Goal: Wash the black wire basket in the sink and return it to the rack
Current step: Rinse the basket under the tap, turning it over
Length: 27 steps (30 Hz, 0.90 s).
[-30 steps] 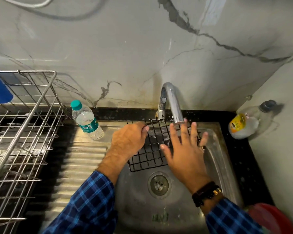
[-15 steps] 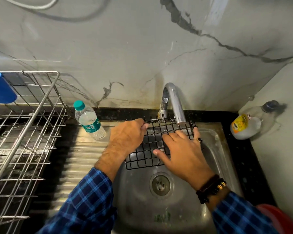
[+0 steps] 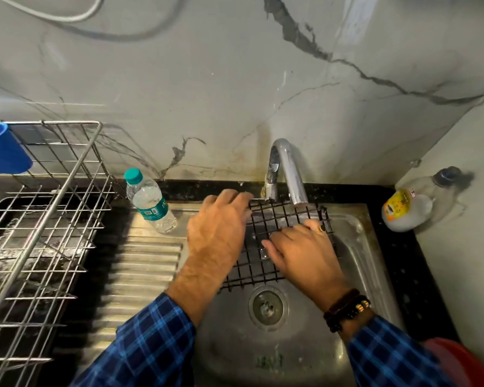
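The black wire basket (image 3: 271, 219) lies tilted in the steel sink (image 3: 361, 247), its far edge just under the chrome tap (image 3: 291, 169). My left hand (image 3: 218, 230) grips the basket's left far corner, fingers curled over the rim. My right hand (image 3: 299, 252) rests flat on the mesh, fingers pointing left and pressing on the wires. The basket's near edge sits just above the drain (image 3: 267, 307). I cannot tell if water is running. The metal dish rack (image 3: 53, 219) stands at the left of the draining board.
A water bottle (image 3: 151, 202) with a teal cap stands between rack and sink. A blue cup (image 3: 3, 149) hangs on the rack's far left. A soap bottle (image 3: 405, 210) leans in the right corner. A red object (image 3: 458, 364) sits at the bottom right.
My right hand came down from hovering with spread fingers onto the mesh and slid left across it. My left hand moved up to the basket's far corner.
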Available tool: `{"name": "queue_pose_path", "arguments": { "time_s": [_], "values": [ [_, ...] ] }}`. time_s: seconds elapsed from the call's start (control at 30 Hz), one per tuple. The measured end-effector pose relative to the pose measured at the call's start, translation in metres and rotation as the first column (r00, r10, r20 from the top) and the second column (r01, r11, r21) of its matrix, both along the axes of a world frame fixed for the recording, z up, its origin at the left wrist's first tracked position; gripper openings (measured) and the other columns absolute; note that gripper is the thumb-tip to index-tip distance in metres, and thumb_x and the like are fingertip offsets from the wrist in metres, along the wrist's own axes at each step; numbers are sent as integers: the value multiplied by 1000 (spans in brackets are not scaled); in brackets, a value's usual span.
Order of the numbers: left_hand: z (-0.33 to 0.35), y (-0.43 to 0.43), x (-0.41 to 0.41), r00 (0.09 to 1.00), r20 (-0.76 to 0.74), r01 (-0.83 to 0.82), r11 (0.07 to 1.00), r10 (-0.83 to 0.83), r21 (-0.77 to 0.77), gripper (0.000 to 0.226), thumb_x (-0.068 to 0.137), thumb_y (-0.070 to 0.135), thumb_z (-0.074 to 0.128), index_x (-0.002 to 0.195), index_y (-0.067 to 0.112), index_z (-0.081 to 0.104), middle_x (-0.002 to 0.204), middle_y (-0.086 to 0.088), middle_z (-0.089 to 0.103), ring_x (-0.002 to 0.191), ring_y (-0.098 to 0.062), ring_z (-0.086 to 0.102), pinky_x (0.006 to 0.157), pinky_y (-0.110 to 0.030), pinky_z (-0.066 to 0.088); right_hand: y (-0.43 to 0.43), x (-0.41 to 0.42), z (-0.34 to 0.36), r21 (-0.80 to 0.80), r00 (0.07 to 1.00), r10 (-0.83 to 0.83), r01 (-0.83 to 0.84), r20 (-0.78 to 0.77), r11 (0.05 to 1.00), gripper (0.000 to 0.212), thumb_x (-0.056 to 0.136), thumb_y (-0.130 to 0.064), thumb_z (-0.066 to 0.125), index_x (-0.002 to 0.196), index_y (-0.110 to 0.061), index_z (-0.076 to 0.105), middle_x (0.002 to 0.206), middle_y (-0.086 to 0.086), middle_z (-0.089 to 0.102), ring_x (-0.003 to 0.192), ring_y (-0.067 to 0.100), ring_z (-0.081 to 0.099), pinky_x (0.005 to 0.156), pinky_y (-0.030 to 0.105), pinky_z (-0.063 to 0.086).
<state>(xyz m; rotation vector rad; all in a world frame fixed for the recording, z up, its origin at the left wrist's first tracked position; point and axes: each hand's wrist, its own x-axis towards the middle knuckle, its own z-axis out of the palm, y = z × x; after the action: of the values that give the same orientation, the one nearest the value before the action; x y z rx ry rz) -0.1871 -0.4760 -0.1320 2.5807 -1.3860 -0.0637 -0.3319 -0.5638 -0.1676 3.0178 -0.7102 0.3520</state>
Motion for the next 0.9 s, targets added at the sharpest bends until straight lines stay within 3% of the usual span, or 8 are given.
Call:
{"name": "queue_pose_path", "arguments": {
  "time_s": [0.1, 0.23, 0.33, 0.47, 0.5, 0.63, 0.77, 0.9],
  "values": [
    [-2, -1, 6, 987, -35, 159, 987, -159, -6, 45, 104, 49, 42, 144, 30, 48, 132, 5, 64, 120, -18, 57, 93, -34, 53, -2, -6, -2, -101, 992, 13, 0, 128, 995, 38, 96, -38, 53, 62, -24, 62, 59, -6, 63, 59, 16, 57, 73, 36, 42],
    [-8, -12, -3, 965, -255, 83, 994, -64, 65, 44, 101, 59, 40, 115, 22, 59, 94, -1, 69, 91, -22, 66, 82, -42, 59, -4, 0, -5, -86, 987, -82, 95, 141, 992, 44, 95, -39, 46, 55, -24, 56, 52, -6, 59, 53, 16, 56, 71, 34, 41],
    [-15, -17, -6, 963, -268, 56, 994, -28, 97, 38, 100, 59, 41, 105, 24, 55, 89, -2, 66, 85, -25, 66, 78, -45, 60, -8, 5, -6, -35, 977, -94, 102, 190, 994, 43, 97, -37, 45, 58, -24, 58, 55, -5, 61, 54, 18, 57, 71, 35, 42],
    [-13, -17, 9, 951, -308, 60, 992, -23, 114, 36, 102, 57, 41, 107, 25, 58, 89, -2, 66, 85, -23, 65, 80, -43, 59, -12, 4, -3, -2, 954, -117, 122, 274, 992, 19, 94, -31, 57, 86, -19, 69, 95, 4, 69, 102, 26, 59, 82, 40, 51],
    [-12, -17, 11, 952, -304, 73, 990, -33, 122, 36, 103, 55, 38, 106, 25, 58, 88, -1, 65, 85, -22, 65, 81, -43, 58, -16, 4, -1, 4, 958, -132, 136, 253, 991, 17, 93, -32, 58, 92, -20, 69, 101, 4, 68, 110, 27, 56, 89, 43, 49],
    [-15, -20, 6, 980, -184, 106, 986, -82, 128, 39, 107, 49, 32, 103, 23, 61, 84, 4, 60, 80, -17, 60, 77, -37, 55, -24, 2, -3, 96, 995, -75, 68, 70, 993, 24, 96, -43, 44, 100, -30, 63, 107, -7, 67, 105, 20, 58, 97, 43, 40],
    [-21, -24, -1, 980, -183, 98, 988, -75, 119, 39, 107, 47, 33, 103, 23, 64, 83, 3, 59, 76, -17, 56, 73, -35, 53, -19, 6, 2, 271, 970, -135, 189, -204, 944, 27, 100, -54, 35, 118, -39, 48, 129, -12, 61, 129, 15, 49, 116, 62, 23],
    [-21, -23, -5, 973, -232, 17, 998, -4, 53, 39, 107, 46, 35, 96, 23, 64, 79, 3, 59, 74, -18, 59, 70, -33, 51, -7, 8, 12, 194, 961, -201, 237, -188, 952, 34, 98, -55, 37, 119, -35, 54, 136, -7, 58, 134, 17, 46, 115, 67, 19]
  ]
}}
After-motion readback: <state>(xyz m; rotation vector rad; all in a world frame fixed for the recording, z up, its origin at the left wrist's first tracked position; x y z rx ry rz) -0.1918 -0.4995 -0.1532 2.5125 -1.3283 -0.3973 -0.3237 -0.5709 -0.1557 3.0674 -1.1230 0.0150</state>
